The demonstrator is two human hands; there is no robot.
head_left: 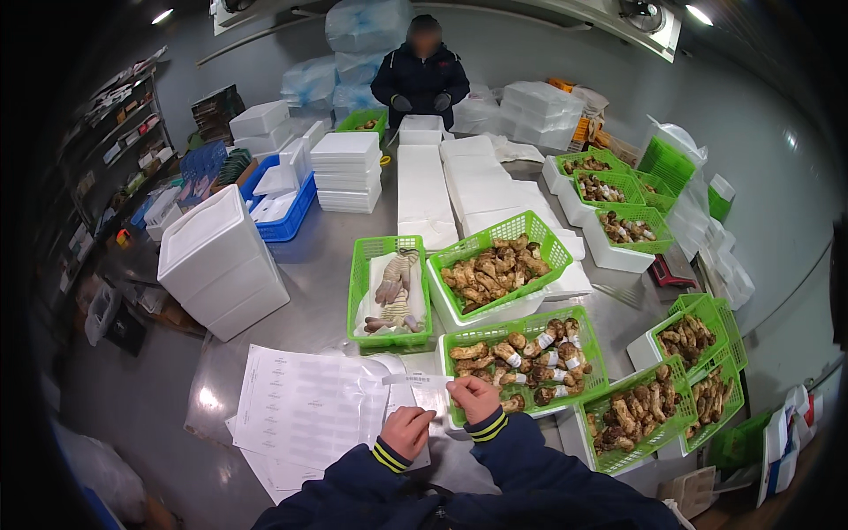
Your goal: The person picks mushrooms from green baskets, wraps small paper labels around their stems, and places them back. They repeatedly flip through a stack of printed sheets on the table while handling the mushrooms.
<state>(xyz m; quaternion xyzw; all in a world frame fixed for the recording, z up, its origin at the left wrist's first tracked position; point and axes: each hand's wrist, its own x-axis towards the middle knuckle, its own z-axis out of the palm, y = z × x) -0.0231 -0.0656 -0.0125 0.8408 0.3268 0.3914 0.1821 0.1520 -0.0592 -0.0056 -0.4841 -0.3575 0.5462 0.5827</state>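
Note:
My right hand (474,398) pinches the right end of a white label strip (417,380), which sticks out to the left above the table. My left hand (407,433) is just below it, fingers curled together; whatever they may hold cannot be made out. Left of my hands lie large white sheets of labels (305,397). Right beside my right hand stands a green basket (594,340) of brown-stemmed mushrooms (521,353), several wrapped in white paper bands. Behind it, another green basket (554,238) on a white foam box holds loose mushrooms (496,270).
A green basket (360,274) holds striped gloves (395,278). White foam boxes (216,256) and stacked lids (348,168) stand to the left, beside a blue crate (284,228). More mushroom baskets (640,415) line the right. A person (421,75) stands across the steel table.

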